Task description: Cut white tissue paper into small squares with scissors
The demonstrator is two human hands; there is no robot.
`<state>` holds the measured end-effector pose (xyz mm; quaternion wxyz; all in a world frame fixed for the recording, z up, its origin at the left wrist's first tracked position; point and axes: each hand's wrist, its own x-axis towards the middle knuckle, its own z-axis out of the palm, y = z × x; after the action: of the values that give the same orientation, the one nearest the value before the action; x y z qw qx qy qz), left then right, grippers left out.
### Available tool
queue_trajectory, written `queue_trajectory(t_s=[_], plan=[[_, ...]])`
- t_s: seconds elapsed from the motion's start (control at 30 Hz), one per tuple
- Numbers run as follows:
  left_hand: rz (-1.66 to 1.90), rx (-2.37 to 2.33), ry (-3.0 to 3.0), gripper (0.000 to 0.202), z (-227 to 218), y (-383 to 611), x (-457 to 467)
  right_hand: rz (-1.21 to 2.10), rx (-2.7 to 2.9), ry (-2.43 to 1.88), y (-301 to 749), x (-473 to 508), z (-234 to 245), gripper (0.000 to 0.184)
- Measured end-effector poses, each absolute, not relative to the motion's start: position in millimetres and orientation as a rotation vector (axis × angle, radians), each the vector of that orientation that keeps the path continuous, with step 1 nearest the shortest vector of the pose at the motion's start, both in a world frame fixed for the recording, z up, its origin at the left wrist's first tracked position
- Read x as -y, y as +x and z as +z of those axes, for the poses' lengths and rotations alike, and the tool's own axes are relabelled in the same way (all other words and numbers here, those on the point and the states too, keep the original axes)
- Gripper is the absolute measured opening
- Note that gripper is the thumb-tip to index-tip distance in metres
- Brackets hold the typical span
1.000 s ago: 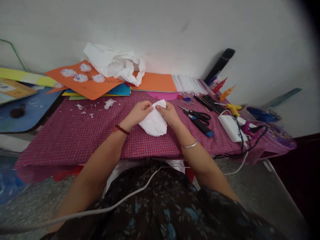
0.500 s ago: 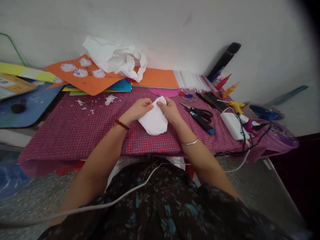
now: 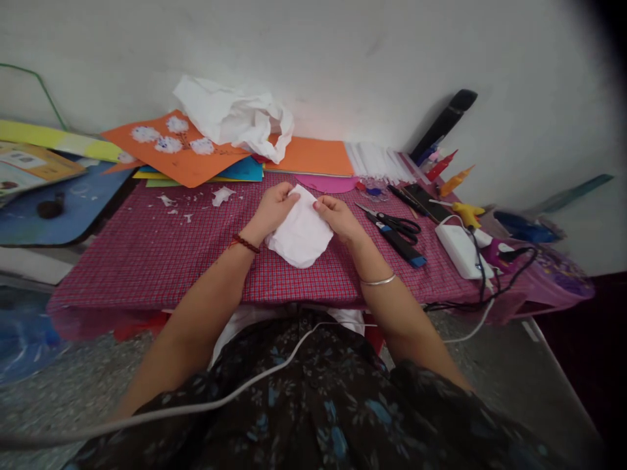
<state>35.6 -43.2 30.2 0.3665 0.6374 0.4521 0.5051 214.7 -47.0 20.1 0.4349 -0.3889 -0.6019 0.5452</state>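
White paper (image 3: pixel 301 232), a folded or layered piece with a rounded lower edge: centre of frame, held above the tabletop (image 3: pixel 161 267) near its front edge. Left hand (image 3: pixel 274 209): fingers grasping the paper's upper left edge, thumb on top. Right hand (image 3: pixel 339 217): fingers pinching its upper right edge, thumb on the near face. A dark beaded bracelet (image 3: pixel 246 243) is on the left wrist, a silver bangle (image 3: pixel 378 281) on the right.

Just right of centre: open scissors (image 3: pixel 400 226), with a black and blue cutter (image 3: pixel 404 248) beside them, both on the checked cloth. Just above the hands, a pink sheet (image 3: pixel 333 184). Left of centre, torn white scraps (image 3: pixel 223 196).

Upper left: an orange sheet (image 3: pixel 193 171) bearing white flower shapes; crumpled white paper (image 3: pixel 215 111) overlaps its upper right part. Upper centre: an orange stack (image 3: pixel 313 156), then a row of white sticks (image 3: pixel 377 163) to its right.

Right side of frame: phone (image 3: pixel 425 198), yellow glue gun (image 3: pixel 469 214), white power strip (image 3: pixel 458 249) with cords. Far left: a blue board (image 3: pixel 98 202) carrying a dark round object (image 3: pixel 50 208), identity unclear.
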Motion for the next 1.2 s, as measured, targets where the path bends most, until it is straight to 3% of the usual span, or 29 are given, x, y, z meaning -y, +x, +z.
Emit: queue_trajectory(t_s=[0.3,0.5,0.63,0.77,0.9,0.97,1.1,1.2], plan=[[1.543,-1.315,1.574,0.028,27.4,27.0,35.4,1.171,1.198,-1.019,223.5,28.7,14.8,0.026],[1.621,-1.261,1.58,0.025,22.7,31.9,37.6,1.469,1.148,-0.915,218.2,31.8,10.6,0.038],[1.707,-1.245,1.505,0.024,23.6,31.4,36.9,1.349,1.149,-0.927,217.9,29.5,4.7,0.034],[1.486,-1.074,1.316,0.014,31.1,27.2,40.4,1.253,1.119,-0.91,220.2,25.5,2.5,0.022],[1.112,-0.887,1.233,0.029,38.7,23.2,50.1,1.309,1.177,-0.916,218.9,30.4,7.4,0.026],[1.035,-0.9,1.264,0.026,38.7,25.5,53.8,1.311,1.176,-0.94,216.1,34.8,10.5,0.03],[1.211,-1.03,1.241,0.011,30.0,37.3,52.1,1.366,1.198,-0.932,209.7,40.9,12.5,0.037],[1.353,-1.156,1.261,0.008,19.5,42.0,43.6,1.315,1.268,-0.964,208.8,39.5,10.9,0.028]])
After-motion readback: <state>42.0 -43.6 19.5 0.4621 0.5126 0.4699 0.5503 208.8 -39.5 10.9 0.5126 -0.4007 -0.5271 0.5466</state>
